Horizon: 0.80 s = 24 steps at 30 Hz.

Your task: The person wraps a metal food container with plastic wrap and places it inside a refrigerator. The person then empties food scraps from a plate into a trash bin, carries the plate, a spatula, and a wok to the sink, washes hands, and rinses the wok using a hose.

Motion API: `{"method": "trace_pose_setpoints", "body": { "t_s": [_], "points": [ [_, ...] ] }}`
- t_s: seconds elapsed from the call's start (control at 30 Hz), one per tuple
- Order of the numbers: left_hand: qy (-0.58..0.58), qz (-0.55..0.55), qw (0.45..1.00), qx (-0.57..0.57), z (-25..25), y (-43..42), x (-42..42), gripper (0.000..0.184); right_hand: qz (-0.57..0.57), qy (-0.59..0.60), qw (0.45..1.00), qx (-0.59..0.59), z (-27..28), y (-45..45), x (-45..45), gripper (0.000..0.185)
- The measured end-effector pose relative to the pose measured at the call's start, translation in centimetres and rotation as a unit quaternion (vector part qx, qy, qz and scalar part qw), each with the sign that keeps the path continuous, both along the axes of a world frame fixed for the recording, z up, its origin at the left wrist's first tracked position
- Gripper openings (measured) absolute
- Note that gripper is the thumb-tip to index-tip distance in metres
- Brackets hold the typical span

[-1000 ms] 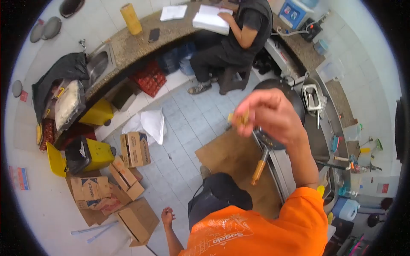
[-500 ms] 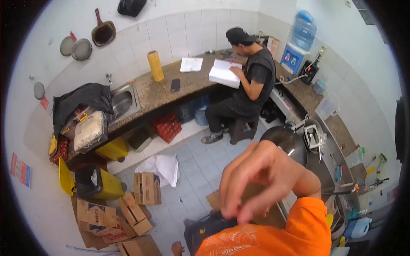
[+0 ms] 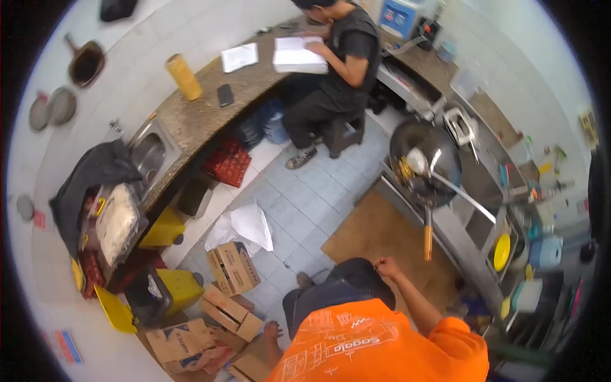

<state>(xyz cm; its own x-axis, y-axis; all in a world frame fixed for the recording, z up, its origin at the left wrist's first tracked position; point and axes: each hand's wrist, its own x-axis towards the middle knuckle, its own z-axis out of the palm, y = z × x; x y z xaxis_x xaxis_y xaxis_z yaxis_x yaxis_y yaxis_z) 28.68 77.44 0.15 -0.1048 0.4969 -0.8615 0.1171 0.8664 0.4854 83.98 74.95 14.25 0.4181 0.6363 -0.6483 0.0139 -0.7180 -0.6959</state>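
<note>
My right hand is lowered beside my right thigh, its fingers loosely bent and slightly apart, with nothing visible in them. On the left of my body hangs my left hand, fingers loosely curled with small gaps, nothing seen in it, near the cardboard boxes. A black wok with a wooden handle stands at the stove on the right, beyond my right hand. A metal ladle rests in it beside some yellowish food.
A seated person leans over an open book at the counter. Cardboard boxes, a white bag and yellow bins stand at the left. A brown mat lies before the stove.
My right hand has come down from in front of my face to beside my thigh; the yellowish piece it pinched is out of sight. The view has shifted, and the wok's inside now shows.
</note>
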Motion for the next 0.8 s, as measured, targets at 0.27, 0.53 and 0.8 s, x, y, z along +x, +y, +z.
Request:
{"method": "trace_pose_setpoints", "body": {
  "t_s": [0.27, 0.53, 0.8],
  "points": [
    [-0.185, -0.067, 0.979, -0.05, -2.1, 16.7, -5.6, 0.024, -0.046, -0.175, 0.965, 0.188, 7.5, 0.2, -4.1, 0.018],
    [0.001, -0.229, 0.972, 0.051, 2.3, 26.1, 2.9, 0.023, -0.186, -0.117, 0.941, 0.256, 17.7, 7.2, 5.5, 0.015],
    [0.041, -0.243, 0.969, 0.032, 3.3, 24.3, 10.5, 0.032, -0.11, -0.325, 0.923, 0.175, 10.2, 14.4, 21.9, 0.014]
  ]
}}
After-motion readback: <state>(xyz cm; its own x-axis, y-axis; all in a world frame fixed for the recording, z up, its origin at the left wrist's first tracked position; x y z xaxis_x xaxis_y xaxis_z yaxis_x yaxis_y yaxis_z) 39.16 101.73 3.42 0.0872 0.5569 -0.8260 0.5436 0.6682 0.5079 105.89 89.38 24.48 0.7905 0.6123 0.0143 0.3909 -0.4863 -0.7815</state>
